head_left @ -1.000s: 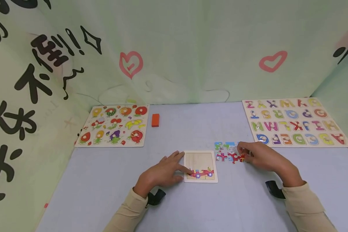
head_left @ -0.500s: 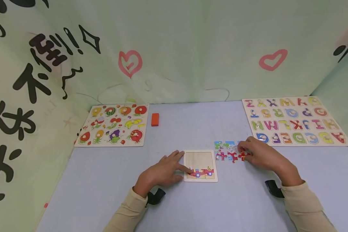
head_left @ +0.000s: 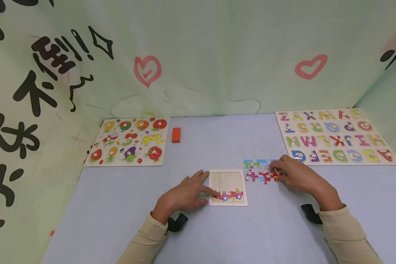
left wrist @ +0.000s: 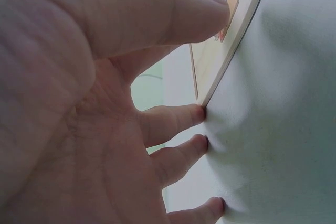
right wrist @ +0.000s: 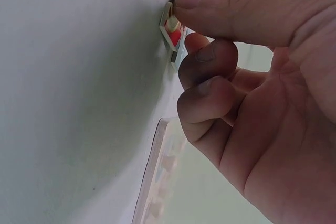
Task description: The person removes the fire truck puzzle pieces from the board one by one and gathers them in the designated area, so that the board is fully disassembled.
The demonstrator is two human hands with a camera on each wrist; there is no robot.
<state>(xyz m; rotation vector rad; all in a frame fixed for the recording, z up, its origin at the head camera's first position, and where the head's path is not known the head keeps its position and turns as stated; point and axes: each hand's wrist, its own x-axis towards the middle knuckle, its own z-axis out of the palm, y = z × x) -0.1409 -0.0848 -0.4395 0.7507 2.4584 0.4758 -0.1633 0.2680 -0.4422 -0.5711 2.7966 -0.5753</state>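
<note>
My left hand lies at the left side of a small wooden puzzle board. Its index finger reaches over the frame to the joined red-and-purple vehicle pieces along the bottom; the other fingertips rest at the frame's edge and on the cloth, as the left wrist view shows. Right of the board, my right hand pinches a red jigsaw piece between thumb and fingers, low at the table. Beside it lie several loose jigsaw pieces, red below and blue-green above; the fingers partly hide the rightmost ones.
A fruit puzzle board lies at the back left, with an orange block beside it. At the back right, close behind my right hand, is a letter puzzle board. Fabric walls enclose the table's back and sides.
The red piece at my right fingertips has shifted slightly within the group of loose pieces. My left hand keeps its place on the board. The head view has tilted a little.
</note>
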